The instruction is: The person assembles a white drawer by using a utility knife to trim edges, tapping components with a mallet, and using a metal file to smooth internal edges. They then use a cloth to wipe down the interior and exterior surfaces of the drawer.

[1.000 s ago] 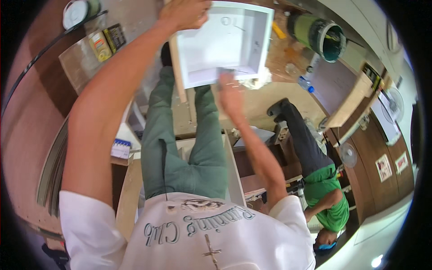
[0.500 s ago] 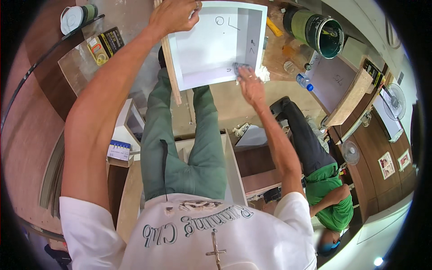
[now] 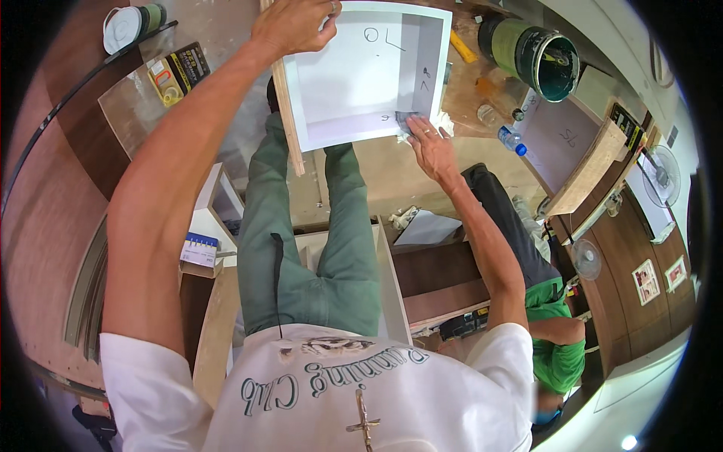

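A white drawer (image 3: 361, 83) with a bare wooden front panel along its left side rests on my lap, pencil-like marks showing inside it. My left hand (image 3: 297, 26) is closed over the drawer's far left edge. At the near right inner corner, my right hand (image 3: 433, 147) presses a grey pad (image 3: 407, 121) against the drawer's wall, its fingers laid over the pad. Whether the pad is cloth or abrasive paper I cannot tell. White crumpled cloth or paper (image 3: 444, 124) lies just beyond my right hand.
To the right are an open can (image 3: 553, 68) with dark green inside, a yellow-handled tool (image 3: 463, 47), a water bottle (image 3: 511, 140) and another drawer (image 3: 561, 139). A person in green (image 3: 557, 346) sits close on my right. A boxed pack (image 3: 178, 74) lies at left.
My right hand has moved slightly right and nearer along the drawer's corner with the grey pad. The person on the right has shifted. My left hand stays on the drawer.
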The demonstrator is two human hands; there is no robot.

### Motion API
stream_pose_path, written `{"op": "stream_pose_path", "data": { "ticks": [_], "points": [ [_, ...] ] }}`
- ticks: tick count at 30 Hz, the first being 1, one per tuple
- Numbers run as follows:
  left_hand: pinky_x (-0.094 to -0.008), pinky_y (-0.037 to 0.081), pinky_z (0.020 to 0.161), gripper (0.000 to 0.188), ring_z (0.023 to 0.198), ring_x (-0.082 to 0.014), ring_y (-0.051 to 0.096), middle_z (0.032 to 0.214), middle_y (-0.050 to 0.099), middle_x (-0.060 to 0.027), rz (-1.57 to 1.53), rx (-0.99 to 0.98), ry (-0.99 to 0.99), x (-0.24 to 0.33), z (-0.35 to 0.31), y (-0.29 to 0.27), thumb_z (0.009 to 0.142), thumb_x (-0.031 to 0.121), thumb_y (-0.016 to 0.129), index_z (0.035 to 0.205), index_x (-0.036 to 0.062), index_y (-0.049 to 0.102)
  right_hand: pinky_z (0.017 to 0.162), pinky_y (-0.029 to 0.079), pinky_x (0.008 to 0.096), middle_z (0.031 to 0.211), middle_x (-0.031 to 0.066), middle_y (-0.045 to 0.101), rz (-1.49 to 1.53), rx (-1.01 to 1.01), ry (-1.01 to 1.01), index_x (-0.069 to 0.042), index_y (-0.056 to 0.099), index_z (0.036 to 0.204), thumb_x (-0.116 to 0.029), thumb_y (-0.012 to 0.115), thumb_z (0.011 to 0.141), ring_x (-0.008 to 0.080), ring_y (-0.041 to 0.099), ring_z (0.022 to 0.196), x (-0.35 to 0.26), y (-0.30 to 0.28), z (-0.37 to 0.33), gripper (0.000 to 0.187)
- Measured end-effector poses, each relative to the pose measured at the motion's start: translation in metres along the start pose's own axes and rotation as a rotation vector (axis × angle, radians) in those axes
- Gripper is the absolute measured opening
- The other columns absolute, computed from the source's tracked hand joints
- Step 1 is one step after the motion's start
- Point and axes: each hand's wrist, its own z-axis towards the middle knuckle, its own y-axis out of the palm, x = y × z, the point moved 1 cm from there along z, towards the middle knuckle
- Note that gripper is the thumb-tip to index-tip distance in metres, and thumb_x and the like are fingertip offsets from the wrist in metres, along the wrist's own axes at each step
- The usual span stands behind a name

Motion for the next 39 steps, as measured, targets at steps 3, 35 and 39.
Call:
{"op": "stream_pose_path", "data": {
  "ticks": [3,35,39],
  "points": [
    [-0.0471,0.055,0.086,0.024,0.097,-0.0312,0.07,0.095,0.074,-0.0135,-0.009,0.009,0.008,-0.001,0.001,0.002,0.084,0.025,0.064,0.096,0.0061,0.074,0.121,0.029,0.0614,0.161,0.0052,0.047,-0.03,0.054,0.062,-0.018,0.046,0.155,-0.03,0.057,0.102,0.0257,0.04,0.152,-0.036,0.023,0.001,0.056],
    [-0.0469,0.057,0.082,0.018,0.092,-0.034,0.071,0.093,0.074,-0.0147,0.03,-0.015,-0.022,0.005,0.001,-0.004,0.08,0.02,0.067,0.089,0.0052,0.073,0.068,0.055,0.0512,0.078,0.0188,0.073,0.069,-0.056,0.046,-0.021,0.045,0.153,-0.008,0.061,0.086,0.0389,0.071,0.075,0.032,-0.016,-0.016,0.07],
    [-0.0468,0.057,0.083,0.021,0.092,-0.0343,0.071,0.094,0.075,-0.0154,0.037,-0.037,-0.038,0.007,0.002,-0.003,0.082,0.021,0.066,0.092,0.0042,0.074,0.069,0.054,0.052,0.08,0.02,0.073,0.048,-0.138,0.126,-0.02,0.047,0.15,-0.009,0.06,0.088,0.0405,0.071,0.076,0.031,-0.02,-0.027,0.064]
  ]
}}
